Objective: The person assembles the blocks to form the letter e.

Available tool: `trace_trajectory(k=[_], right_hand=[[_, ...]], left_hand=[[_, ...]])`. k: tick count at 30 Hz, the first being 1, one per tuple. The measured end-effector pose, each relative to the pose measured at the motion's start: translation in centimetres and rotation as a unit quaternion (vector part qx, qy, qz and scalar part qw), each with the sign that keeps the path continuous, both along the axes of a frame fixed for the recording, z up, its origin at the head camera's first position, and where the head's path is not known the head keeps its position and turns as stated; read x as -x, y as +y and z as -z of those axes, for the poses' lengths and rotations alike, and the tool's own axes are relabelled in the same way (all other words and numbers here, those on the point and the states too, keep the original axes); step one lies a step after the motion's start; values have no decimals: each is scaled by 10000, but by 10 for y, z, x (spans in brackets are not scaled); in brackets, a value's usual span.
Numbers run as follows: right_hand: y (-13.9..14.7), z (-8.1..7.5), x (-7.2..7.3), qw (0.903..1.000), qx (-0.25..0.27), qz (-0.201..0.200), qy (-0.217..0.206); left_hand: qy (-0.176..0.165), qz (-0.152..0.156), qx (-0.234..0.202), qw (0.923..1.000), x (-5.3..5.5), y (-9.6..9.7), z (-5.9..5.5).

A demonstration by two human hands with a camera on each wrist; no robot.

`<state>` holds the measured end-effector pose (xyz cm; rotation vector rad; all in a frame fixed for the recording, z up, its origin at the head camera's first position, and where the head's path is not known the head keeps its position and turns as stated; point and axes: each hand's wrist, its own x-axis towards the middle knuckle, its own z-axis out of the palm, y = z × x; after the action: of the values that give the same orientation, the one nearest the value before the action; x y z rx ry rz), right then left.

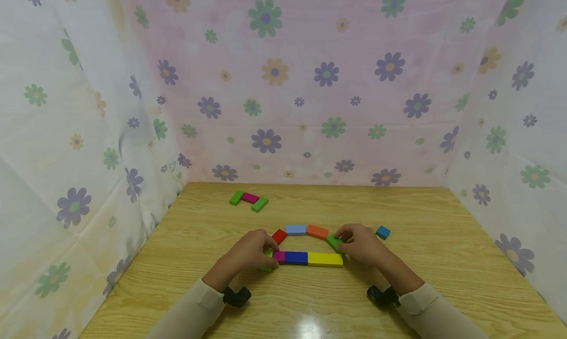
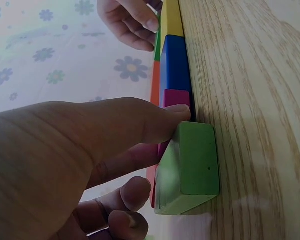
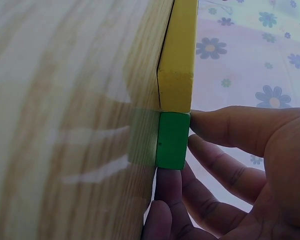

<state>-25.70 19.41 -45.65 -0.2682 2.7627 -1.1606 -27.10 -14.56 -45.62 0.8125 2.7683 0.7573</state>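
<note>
Wooden blocks form an arch on the table over a straight row. My left hand (image 1: 250, 250) pinches the magenta block (image 1: 280, 257) at the row's left end between thumb and forefinger; a light green block (image 2: 199, 159) lies beside it, partly hidden by the hand in the head view. Rightward along the row come a dark blue block (image 1: 296, 258) and a yellow block (image 1: 325, 259). My right hand (image 1: 361, 244) pinches a green block (image 3: 172, 140) by the yellow block's right end. Red (image 1: 279, 236), light blue (image 1: 296, 230) and orange (image 1: 317, 231) blocks make up the rest of the arch.
Toward the back left lie two green blocks (image 1: 260, 204) with a magenta block (image 1: 250, 198) between them. A blue block (image 1: 383, 232) sits right of my right hand. Flowered cloth (image 1: 305, 83) walls surround the wooden table (image 1: 407, 206) at the back and sides.
</note>
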Motion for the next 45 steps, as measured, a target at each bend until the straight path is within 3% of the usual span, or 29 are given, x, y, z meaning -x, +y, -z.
trace_trajectory(k=[45], right_hand=[[2,6,5,10000,-43,4,51]], left_hand=[[-135,-91,-149,9998,-2,1,1]])
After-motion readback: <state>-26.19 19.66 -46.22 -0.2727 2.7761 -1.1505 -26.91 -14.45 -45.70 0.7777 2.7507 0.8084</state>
